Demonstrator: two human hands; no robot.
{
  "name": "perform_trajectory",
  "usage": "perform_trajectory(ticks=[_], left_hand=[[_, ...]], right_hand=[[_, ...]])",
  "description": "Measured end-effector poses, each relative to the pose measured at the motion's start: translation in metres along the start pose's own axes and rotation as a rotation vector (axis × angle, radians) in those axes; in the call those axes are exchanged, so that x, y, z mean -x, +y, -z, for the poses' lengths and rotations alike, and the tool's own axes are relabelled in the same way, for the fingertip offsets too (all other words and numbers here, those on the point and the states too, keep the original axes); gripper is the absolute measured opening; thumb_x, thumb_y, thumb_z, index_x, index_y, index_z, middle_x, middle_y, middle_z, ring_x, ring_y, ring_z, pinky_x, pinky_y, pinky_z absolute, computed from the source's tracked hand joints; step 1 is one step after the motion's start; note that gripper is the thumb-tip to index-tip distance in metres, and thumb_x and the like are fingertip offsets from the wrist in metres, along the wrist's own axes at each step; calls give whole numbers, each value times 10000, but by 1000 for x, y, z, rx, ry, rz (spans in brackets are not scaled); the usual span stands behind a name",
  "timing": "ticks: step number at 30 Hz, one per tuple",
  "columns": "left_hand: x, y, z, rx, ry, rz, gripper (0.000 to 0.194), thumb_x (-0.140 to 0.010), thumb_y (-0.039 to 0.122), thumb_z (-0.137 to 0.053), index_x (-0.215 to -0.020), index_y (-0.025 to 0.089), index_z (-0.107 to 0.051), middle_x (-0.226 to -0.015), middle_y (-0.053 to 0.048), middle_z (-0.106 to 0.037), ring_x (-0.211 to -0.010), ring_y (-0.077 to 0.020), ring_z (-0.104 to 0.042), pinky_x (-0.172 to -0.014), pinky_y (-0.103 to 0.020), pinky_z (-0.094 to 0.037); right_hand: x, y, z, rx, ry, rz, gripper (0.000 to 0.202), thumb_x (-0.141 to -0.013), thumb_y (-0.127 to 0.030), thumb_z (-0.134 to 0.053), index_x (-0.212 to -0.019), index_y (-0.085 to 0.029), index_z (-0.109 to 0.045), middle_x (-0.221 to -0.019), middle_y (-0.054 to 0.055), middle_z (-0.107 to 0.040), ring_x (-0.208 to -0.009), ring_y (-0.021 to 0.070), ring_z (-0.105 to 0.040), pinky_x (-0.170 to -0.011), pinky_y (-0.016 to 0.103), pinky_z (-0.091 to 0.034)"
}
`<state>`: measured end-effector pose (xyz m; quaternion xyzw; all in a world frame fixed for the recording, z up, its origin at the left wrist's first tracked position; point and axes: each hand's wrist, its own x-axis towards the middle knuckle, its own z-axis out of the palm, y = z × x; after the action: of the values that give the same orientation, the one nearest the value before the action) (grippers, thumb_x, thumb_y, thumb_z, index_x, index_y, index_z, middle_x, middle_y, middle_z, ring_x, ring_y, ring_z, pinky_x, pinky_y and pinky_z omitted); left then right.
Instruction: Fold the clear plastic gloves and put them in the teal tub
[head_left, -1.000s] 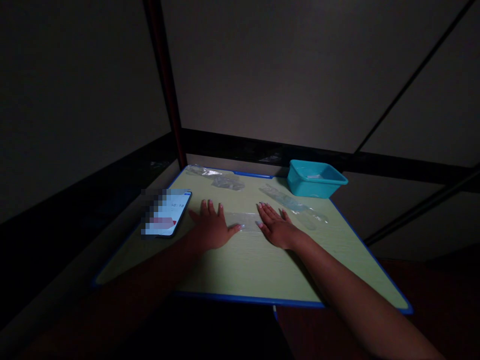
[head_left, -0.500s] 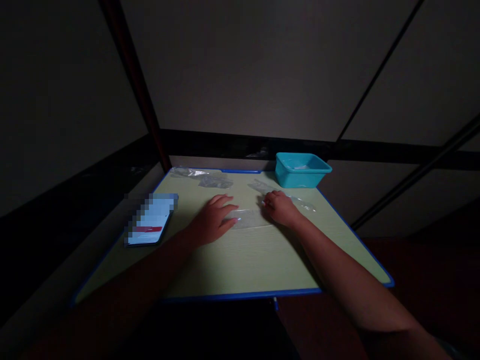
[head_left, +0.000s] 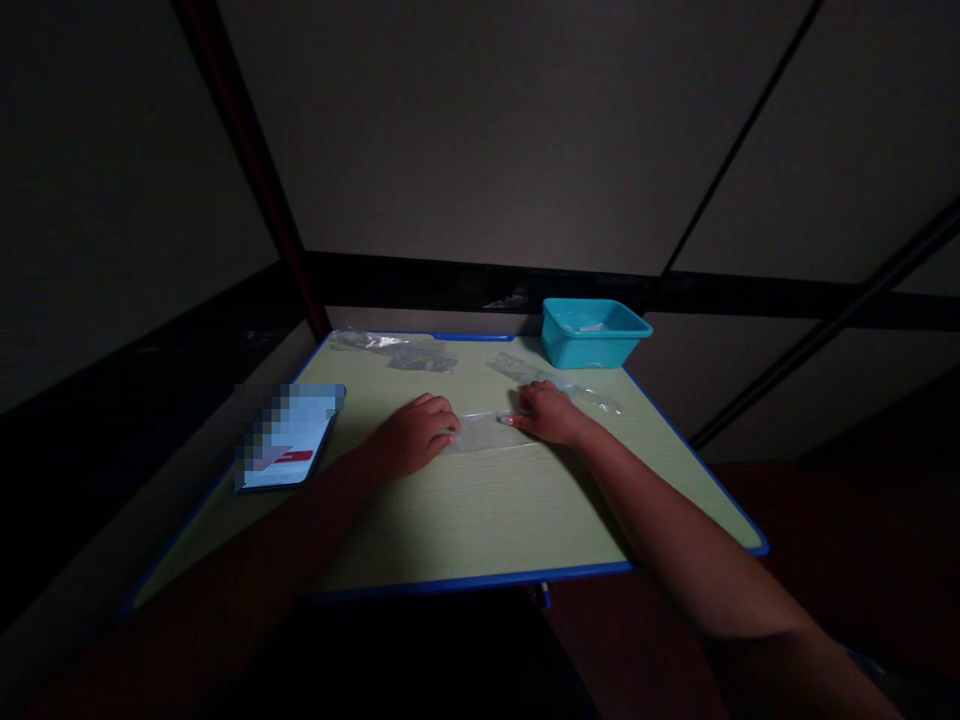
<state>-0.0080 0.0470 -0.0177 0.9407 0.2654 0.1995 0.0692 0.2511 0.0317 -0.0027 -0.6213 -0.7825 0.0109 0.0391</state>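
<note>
A clear plastic bag lies flat in the middle of the light table, between my two hands. My left hand is closed on the bag's left end, thumb and fingers together. Over the bag's right part, my right hand has its thumb stretched out onto the plastic and its other fingers curled; whether it grips anything is hidden. Just behind my right hand lies another clear plastic piece, reaching out to both sides of it.
More crumpled clear plastic lies at the table's back left. A phone with a lit, partly blurred screen rests at the left edge. At the back right corner stands a turquoise basket. The table has a blue rim; walls rise behind it.
My left hand's spread fingers have closed onto the bag's left end. My right thumb has stretched out leftward over the bag. The whole view has shifted slightly.
</note>
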Motion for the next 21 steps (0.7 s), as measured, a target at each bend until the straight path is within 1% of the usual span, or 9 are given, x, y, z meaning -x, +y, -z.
perform_trajectory(ticks=[5, 9, 11, 15, 18, 21], left_hand=[[0, -2, 0, 4, -38, -13, 204, -890, 273, -461, -959, 188, -634, -968, -66, -590, -931, -204, -500, -866, -330, -402], [0, -4, -2, 9, -44, -27, 203, -889, 270, -457, -960, 186, -627, -973, -66, -597, -928, -203, -501, -855, -331, -406], [0, -6, -3, 10, -30, -33, 192, -882, 257, -465, -952, 187, -630, -962, -63, -600, -925, -202, -502, -853, -331, -406], [-1, -7, -4, 27, -16, -49, 174, -873, 241, -485, -933, 177, -636, -948, -65, -608, -909, -202, -504, -839, -326, -410], [-1, -7, -4, 27, -22, -59, 171, -874, 235, -491, -941, 173, -636, -948, -66, -607, -905, -200, -504, -837, -323, -410], [0, -6, -2, 25, -21, -54, 163, -872, 226, -495, -941, 180, -635, -947, -59, -606, -904, -196, -508, -834, -316, -412]], right_hand=[[0, -1, 0, 21, -18, 30, 336, -836, -499, -556, -878, -169, -606, -972, 108, -622, -936, 240, -526, -737, 290, -373], [1, -4, 2, 11, -38, 51, 274, -835, -441, -570, -834, -170, -606, -920, 96, -638, -881, 225, -537, -673, 273, -350], [2, -4, 4, -23, -58, 67, 247, -831, -410, -574, -787, -168, -600, -858, 82, -641, -805, 199, -537, -624, 261, -329], [4, 0, 8, -202, -125, 58, 199, -801, -320, -596, -685, -164, -557, -685, 33, -602, -614, 135, -469, -536, 246, -280], [3, 6, 8, -390, -99, 25, 190, -772, -257, -600, -628, -169, -513, -609, 2, -564, -571, 115, -439, -532, 238, -287], [0, 10, 4, -533, -66, -25, 185, -779, -255, -576, -637, -177, -487, -579, -14, -559, -548, 106, -456, -524, 225, -316]])
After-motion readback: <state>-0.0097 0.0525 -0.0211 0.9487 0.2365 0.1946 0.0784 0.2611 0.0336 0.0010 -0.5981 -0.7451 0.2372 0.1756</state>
